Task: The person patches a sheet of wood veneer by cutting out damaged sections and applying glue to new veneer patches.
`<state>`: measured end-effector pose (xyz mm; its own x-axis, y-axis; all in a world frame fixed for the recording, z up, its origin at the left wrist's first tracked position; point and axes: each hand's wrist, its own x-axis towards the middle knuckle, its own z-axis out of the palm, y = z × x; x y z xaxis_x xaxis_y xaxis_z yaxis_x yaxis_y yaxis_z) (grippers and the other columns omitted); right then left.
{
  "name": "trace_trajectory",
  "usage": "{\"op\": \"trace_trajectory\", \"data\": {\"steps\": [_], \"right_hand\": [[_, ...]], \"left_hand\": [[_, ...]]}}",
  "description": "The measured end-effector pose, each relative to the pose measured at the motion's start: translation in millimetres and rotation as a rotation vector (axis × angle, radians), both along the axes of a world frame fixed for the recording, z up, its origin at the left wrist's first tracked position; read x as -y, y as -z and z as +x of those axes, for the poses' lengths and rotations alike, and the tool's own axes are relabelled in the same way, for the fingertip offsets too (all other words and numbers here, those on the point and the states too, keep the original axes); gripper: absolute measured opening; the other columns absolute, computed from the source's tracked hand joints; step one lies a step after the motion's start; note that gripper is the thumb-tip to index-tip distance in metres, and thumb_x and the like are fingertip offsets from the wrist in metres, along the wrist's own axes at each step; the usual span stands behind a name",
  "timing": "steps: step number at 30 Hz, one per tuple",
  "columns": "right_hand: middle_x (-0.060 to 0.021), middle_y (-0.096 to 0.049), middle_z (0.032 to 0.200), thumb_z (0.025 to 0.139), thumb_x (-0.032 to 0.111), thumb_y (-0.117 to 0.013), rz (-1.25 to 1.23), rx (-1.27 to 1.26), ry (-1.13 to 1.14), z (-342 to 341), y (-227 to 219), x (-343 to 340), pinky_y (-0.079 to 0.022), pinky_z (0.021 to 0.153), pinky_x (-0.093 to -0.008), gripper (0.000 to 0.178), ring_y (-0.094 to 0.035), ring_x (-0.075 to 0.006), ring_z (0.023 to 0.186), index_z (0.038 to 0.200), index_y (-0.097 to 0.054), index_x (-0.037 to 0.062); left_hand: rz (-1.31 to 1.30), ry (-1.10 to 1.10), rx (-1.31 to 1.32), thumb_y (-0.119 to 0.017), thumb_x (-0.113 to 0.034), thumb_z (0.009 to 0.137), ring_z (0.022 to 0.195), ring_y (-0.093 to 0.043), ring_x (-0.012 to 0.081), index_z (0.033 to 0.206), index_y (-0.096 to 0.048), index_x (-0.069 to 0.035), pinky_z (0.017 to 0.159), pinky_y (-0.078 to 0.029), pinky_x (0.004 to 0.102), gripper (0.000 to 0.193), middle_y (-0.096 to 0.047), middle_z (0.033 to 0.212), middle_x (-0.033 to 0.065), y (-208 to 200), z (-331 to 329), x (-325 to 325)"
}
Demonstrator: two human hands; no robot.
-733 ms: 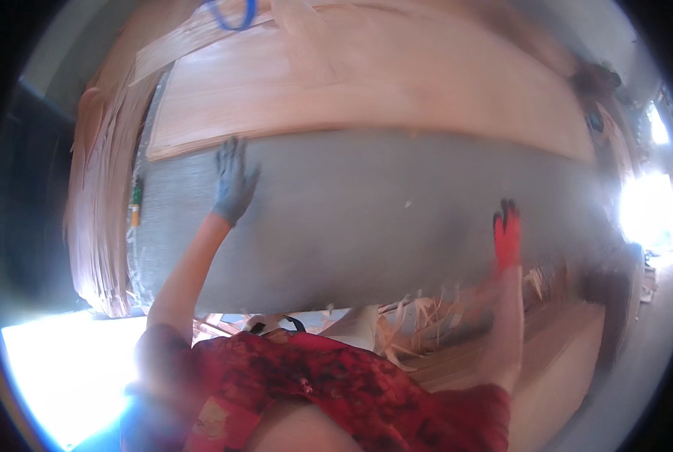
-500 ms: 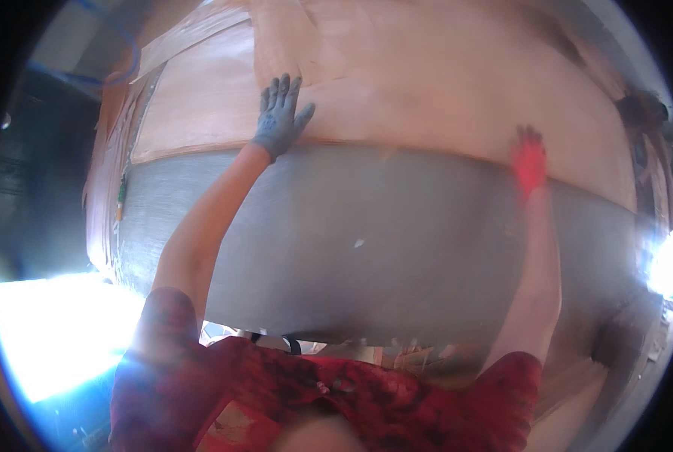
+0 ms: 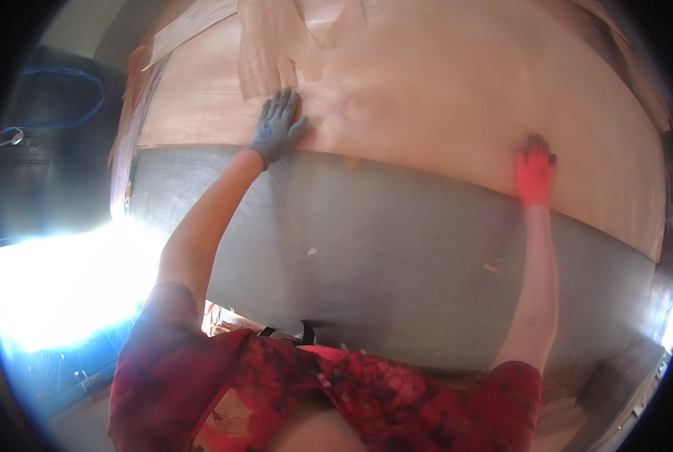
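A wide, thin sheet of pale reddish-brown wood veneer [image 3: 427, 113] lies over the far part of a grey tabletop [image 3: 382, 256]. My left hand [image 3: 275, 129], in a grey glove, rests flat on the sheet near its front edge, fingers spread and pointing away. Just beyond its fingertips lie torn veneer strips [image 3: 269, 49]. Farther right, my right hand [image 3: 535, 172], in a red glove with dark fingertips, also lies on the sheet by that edge, its fingers stretched out. Neither hand grips anything.
Another pale strip [image 3: 193, 30] crosses the sheet's far left corner. Ragged veneer hangs at the table's left end. A small white scrap [image 3: 312, 251] and a tan scrap [image 3: 491, 266] lie on the grey surface. Bright light glares at the lower left; a blue cord [image 3: 99, 94] loops at the upper left.
My view has turned slightly, so the table's edge slopes more toward the right. Both hands stay flat near the sheet's front edge; the right-hand fingers look more spread and less blurred.
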<state>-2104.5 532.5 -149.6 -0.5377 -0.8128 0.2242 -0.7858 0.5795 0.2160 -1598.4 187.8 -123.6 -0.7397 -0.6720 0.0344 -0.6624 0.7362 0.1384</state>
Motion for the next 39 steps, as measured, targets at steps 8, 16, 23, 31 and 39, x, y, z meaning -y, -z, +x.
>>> {"op": "trace_trajectory", "data": {"steps": [8, 16, 23, 31, 39], "right_hand": [[-0.0166, -0.04, 0.156, 0.101, 0.035, -0.05, -0.062, 0.063, -0.041, 32.9, -15.8, -38.1, -0.016, 0.124, -0.0497, 0.059, -0.034, -0.0343, 0.145, 0.142, -0.044, -0.0067], [-0.0165, -0.032, 0.16, 0.1, 0.027, -0.051, -0.14, 0.137, -0.049, 64.9, -38.5, -77.9, -0.014, 0.125, -0.0501, 0.062, -0.03, -0.0355, 0.147, 0.153, -0.033, 0.0016], [-0.0179, -0.032, 0.16, 0.099, 0.025, -0.053, -0.097, 0.208, -0.016, 91.3, -37.7, -119.9, -0.015, 0.125, -0.0504, 0.063, -0.029, -0.0377, 0.147, 0.153, -0.032, 0.0013], [-0.0195, -0.03, 0.16, 0.095, 0.021, -0.056, -0.057, 0.217, -0.003, 108.9, -38.1, -137.6, -0.017, 0.124, -0.0512, 0.066, -0.028, -0.0395, 0.147, 0.152, -0.032, -0.0009], [-0.0207, -0.03, 0.16, 0.094, 0.027, -0.057, 0.032, 0.379, 0.095, 95.3, -46.6, -122.2, -0.016, 0.123, -0.0526, 0.067, -0.027, -0.0413, 0.147, 0.15, -0.036, -0.0032]], "left_hand": [[0.008, 0.017, 0.006, -0.044, -0.049, 0.1, 0.154, -0.009, 0.0388, 0.156, -0.023, 0.0, 0.125, -0.006, 0.0488, 0.078, -0.017, 0.164, 0.0239, -12.6, 22.8, -45.7], [0.061, 0.018, 0.009, -0.05, -0.047, 0.098, 0.154, -0.005, 0.0406, 0.157, -0.019, 0.002, 0.125, -0.004, 0.0506, 0.083, -0.012, 0.165, 0.0251, -25.6, 57.2, -102.2], [0.147, 0.099, 0.036, -0.054, -0.051, 0.096, 0.154, -0.004, 0.0418, 0.156, -0.021, 0.004, 0.124, -0.004, 0.0523, 0.087, -0.012, 0.164, 0.0274, -43.1, 91.9, -149.8], [0.19, 0.086, 0.006, -0.061, -0.046, 0.093, 0.152, -0.01, 0.0444, 0.153, -0.028, 0.002, 0.123, -0.009, 0.0556, 0.084, -0.018, 0.162, 0.0263, -40.2, 109.4, -180.1], [0.257, 0.028, 0.092, -0.065, -0.047, 0.089, 0.152, -0.012, 0.0445, 0.152, -0.031, 0.001, 0.123, -0.011, 0.0571, 0.086, -0.021, 0.162, 0.0257, -56.5, 84.8, -173.7]]}}
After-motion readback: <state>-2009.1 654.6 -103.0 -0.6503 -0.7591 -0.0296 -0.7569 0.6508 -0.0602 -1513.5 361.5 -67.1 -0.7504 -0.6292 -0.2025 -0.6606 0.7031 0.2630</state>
